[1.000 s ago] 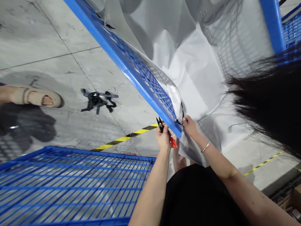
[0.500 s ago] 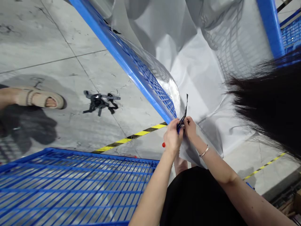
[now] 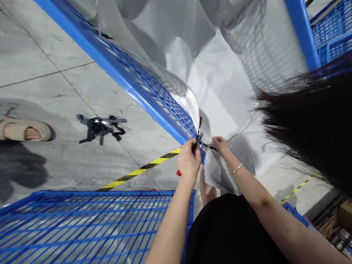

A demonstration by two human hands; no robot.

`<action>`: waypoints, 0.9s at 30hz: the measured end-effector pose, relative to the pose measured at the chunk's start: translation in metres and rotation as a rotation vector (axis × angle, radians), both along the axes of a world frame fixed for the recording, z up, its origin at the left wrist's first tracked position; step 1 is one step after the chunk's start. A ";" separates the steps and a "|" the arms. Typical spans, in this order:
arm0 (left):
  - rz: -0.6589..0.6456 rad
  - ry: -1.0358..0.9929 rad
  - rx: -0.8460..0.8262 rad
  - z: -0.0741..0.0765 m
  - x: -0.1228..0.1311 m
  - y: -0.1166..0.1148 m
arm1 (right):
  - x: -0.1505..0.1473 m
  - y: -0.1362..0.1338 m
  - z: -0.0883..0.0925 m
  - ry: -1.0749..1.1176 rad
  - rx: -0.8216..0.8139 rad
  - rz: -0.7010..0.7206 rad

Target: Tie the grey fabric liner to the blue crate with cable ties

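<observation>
My left hand [image 3: 189,160] is closed at the end of a blue mesh cart side [image 3: 154,99], gripping a bunched black strap [image 3: 198,138] there. My right hand [image 3: 220,145] is a little to the right, its fingers pinched on the end of a black strap stretched sideways from the bunch. A white sheet-like liner [image 3: 220,91] hangs inside the cart, and its loose edge droops below my right hand. The fingertips of my left hand are partly hidden behind the strap.
A blue wire rack [image 3: 110,220] stands at lower left. Tangled dark straps [image 3: 100,126] lie on the concrete floor near yellow-black tape [image 3: 143,168]. A person's sandalled foot [image 3: 30,130] is at far left. Dark hair [image 3: 310,110] covers the right side.
My right hand has drawn away from my left, pulling the black strap out to the right. The view has shifted, so the cart and floor straps appear farther left.
</observation>
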State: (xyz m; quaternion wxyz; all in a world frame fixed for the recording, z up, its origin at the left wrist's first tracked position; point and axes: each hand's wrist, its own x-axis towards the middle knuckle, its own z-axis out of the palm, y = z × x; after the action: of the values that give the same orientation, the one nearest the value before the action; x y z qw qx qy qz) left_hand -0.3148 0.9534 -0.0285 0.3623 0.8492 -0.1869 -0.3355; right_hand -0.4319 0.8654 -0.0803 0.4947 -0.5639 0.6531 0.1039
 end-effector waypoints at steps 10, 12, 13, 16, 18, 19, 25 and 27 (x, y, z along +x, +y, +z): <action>0.478 0.225 -0.137 -0.004 -0.014 0.023 | 0.006 0.035 -0.005 -0.099 0.118 0.198; 0.512 0.219 -0.133 -0.003 -0.016 0.023 | 0.009 0.038 0.000 -0.098 0.082 0.175; 0.517 0.217 -0.133 -0.002 -0.016 0.023 | 0.010 0.039 0.002 -0.083 0.052 0.143; 0.526 0.211 -0.120 0.000 -0.014 0.021 | 0.012 0.039 0.009 0.014 -0.073 -0.045; 0.534 0.218 -0.119 0.001 -0.012 0.020 | 0.008 0.034 0.015 0.080 -0.113 -0.158; 0.535 0.222 -0.120 0.002 -0.011 0.020 | 0.005 0.030 0.017 0.097 -0.103 -0.171; 0.509 0.207 -0.095 0.001 -0.012 0.019 | -0.013 -0.002 0.030 -0.111 0.129 0.272; 0.496 0.189 -0.098 0.000 -0.014 0.017 | -0.007 -0.010 0.033 -0.218 0.044 0.379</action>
State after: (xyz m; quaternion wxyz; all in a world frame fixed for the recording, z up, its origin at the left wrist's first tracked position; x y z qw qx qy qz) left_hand -0.3290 0.9702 -0.0282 0.4899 0.8156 0.0455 -0.3047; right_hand -0.4386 0.8558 -0.0472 0.5462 -0.6736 0.4757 0.1476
